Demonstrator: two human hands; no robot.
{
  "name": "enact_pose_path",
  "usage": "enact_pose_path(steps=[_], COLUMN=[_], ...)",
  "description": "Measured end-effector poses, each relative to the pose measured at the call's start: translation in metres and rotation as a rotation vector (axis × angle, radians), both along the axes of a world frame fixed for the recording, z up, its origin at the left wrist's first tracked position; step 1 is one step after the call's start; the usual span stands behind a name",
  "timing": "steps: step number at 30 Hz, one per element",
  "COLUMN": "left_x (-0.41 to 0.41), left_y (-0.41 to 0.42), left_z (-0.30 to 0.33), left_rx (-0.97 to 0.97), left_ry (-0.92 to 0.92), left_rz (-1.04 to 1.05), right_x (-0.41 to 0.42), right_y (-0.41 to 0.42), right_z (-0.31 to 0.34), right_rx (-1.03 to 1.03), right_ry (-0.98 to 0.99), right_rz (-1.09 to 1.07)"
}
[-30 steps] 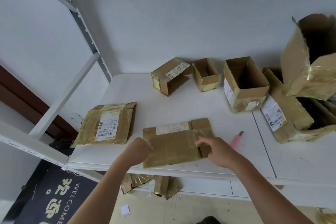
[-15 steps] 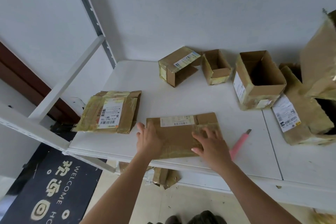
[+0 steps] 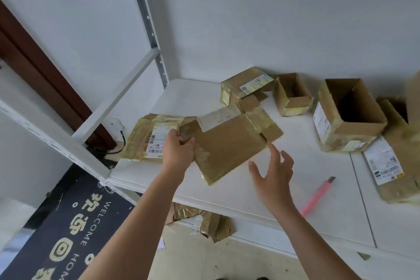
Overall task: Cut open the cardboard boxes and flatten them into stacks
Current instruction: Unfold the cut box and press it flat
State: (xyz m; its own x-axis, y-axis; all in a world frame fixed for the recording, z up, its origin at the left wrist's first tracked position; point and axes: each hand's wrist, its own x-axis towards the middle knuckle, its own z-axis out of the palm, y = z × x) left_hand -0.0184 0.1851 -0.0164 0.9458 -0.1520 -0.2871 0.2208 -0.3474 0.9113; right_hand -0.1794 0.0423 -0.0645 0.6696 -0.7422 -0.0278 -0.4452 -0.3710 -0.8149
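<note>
Head view: left hand (image 3: 179, 154) grips the flat brown taped cardboard box (image 3: 229, 145) by its left end, beside the flat-box stack (image 3: 150, 136) at the white table's (image 3: 295, 188) left edge; right hand (image 3: 272, 177) is loose.

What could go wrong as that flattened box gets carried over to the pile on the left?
1. Only the left hand grips the flattened box, by one corner; the right hand is open and off it, so the box might slip or spring open.
2. The flattened stack lies near the shelf's left edge, and a careless drop could push it off.
3. The pink cutter lies near the right forearm and could get knocked.
</note>
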Motion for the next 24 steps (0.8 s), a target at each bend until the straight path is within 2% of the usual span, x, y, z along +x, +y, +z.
enact_pose_path(steps=[2,4,7,10,12,14,17,19,20,22,24], left_x=[-0.003,-0.007,-0.011,-0.006,0.005,0.022,0.046,0.057,0.060,0.065,0.068], left_y=[0.017,0.035,0.062,0.084,0.093,0.099,0.101,0.103,0.105,0.109,0.112], left_z=[0.006,0.007,-0.001,-0.004,-0.006,-0.011,-0.024,-0.039,-0.046,-0.061,-0.072], left_rx=[-0.186,-0.327,-0.366,-0.341,-0.230,-0.030,0.437,0.786,0.901,0.974,0.986], left_ry=[0.138,0.266,0.307,0.253,0.129,-0.042,-0.217,-0.281,-0.303,-0.295,-0.236], left_rz=[0.093,0.141,0.171,0.288,0.318,0.273,0.056,-0.119,-0.226,-0.440,-0.559], right_x=[0.015,0.034,0.062,0.091,0.113,0.135,0.163,0.172,0.174,0.173,0.170], right_y=[0.018,0.037,0.059,0.076,0.085,0.091,0.094,0.095,0.095,0.094,0.090], right_z=[0.015,0.024,0.024,0.022,0.018,0.013,-0.002,-0.016,-0.022,-0.033,-0.041], right_rx=[0.165,0.237,0.173,0.149,0.120,0.123,0.063,-0.052,-0.137,-0.339,-0.531], right_ry=[-0.119,-0.187,-0.215,-0.147,-0.110,-0.065,0.068,0.169,0.219,0.324,0.404], right_rz=[0.081,0.164,0.242,0.333,0.390,0.445,0.542,0.596,0.623,0.677,0.721])
